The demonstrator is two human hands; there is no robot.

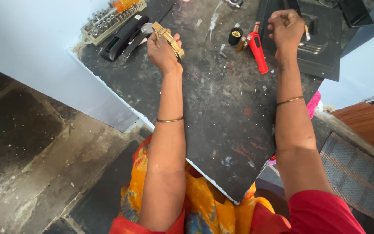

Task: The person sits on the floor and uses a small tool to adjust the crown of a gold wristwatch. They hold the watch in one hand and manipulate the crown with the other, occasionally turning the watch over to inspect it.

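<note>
Both bare forearms stretched forward, roughly parallel, well apart, a thin bangle on each. Left hand (163, 50) raised palm-up over the worktop's far left corner, fingers curled shut around a gold metal strap. Right hand (285, 27) clenched in a fist toward the far right edge, knuckles upward.

Our arms: bare from short red sleeves (321, 212) down to the wrists. We wear one thin gold-coloured bangle on the left forearm (169, 120) and one on the right forearm (289, 101). Our lap carries an orange and yellow patterned garment (204, 203).
</note>
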